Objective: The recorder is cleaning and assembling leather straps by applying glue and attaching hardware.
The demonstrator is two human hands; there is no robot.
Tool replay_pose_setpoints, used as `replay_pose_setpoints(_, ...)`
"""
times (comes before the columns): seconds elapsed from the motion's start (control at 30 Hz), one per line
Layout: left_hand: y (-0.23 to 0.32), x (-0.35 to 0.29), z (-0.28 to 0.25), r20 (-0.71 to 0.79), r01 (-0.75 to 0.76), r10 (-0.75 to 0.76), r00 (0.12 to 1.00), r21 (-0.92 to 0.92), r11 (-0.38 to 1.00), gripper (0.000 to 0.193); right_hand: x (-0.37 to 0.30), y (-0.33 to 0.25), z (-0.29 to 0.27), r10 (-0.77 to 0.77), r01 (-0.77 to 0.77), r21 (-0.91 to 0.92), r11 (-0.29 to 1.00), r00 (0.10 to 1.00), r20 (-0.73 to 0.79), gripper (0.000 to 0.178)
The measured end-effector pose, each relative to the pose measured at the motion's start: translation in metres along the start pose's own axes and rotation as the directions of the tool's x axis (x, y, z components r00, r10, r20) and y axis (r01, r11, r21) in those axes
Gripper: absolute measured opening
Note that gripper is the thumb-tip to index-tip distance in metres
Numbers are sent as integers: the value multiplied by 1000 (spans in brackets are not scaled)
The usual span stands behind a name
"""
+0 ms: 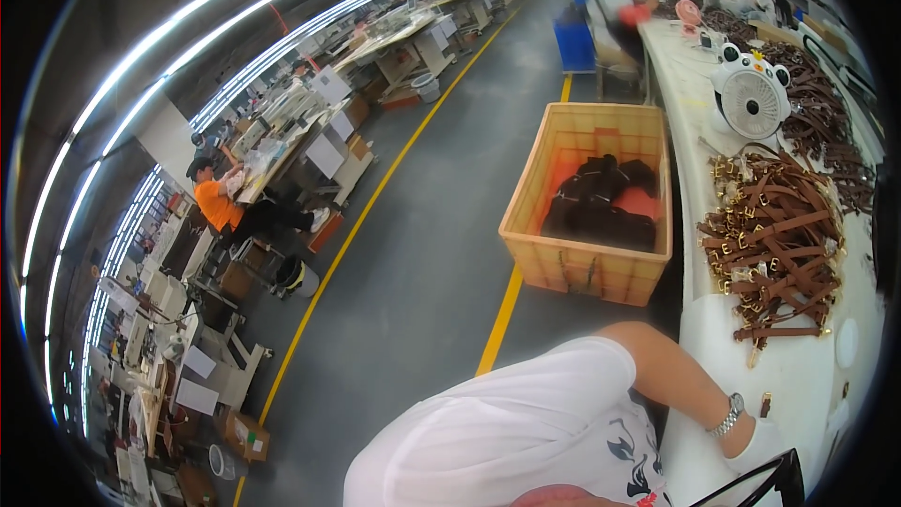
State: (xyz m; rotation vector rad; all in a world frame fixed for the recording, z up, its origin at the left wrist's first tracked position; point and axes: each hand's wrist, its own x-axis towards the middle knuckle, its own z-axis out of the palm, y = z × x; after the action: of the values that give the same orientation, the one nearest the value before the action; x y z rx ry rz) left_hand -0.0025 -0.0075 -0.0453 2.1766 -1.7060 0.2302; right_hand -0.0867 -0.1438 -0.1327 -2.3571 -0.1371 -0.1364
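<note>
My left arm, in a white short sleeve and wearing a silver watch, reaches to the white table (pixel 699 343) at the lower right. The visible part of my left hand (pixel 754 446) is covered in white, apparently a glove. Its fingers are hidden behind a dark-framed object at the lower edge, so I cannot tell whether it holds anything. Just beyond the wrist, a short brown strap piece (pixel 766 404) with a metal end shows. Farther along the table lies a tangled pile of brown straps (pixel 779 235) with gold-coloured buckles. My right hand is out of view.
A yellow plastic crate (pixel 587 268) holding dark brown items stands on the floor beside the table. A white animal-shaped fan (pixel 751 99) is behind the straps. Another person (pixel 615 0) sits at the table's far end; one in orange (pixel 216 202) works across the aisle.
</note>
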Motion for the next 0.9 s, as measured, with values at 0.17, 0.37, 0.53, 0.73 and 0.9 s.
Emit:
replay_pose_setpoints(0.17,8,4,-3,81,-36,28,996,89,995,21,15,-26,13,-24,24,-4,1000,1000,3,9)
replay_pose_setpoints(0.37,29,17,4,-89,137,-147,985,-115,984,11,-38,-67,-92,329,-368,-311,876,928,-174,13)
replay_pose_setpoints(0.53,21,-13,-21,17,231,-231,973,20,973,11,-24,-105,-79,-49,-60,-335,940,950,-308,18)
replay_pose_setpoints(0.73,32,-4,-39,-19,85,-90,996,-171,982,9,-36,-99,-88,22,-140,-351,926,947,-320,19)
replay_pose_setpoints(0.9,25,-7,-42,37,104,-99,994,-161,981,11,-39,-117,-94,-15,-109,-403,909,956,-292,20)
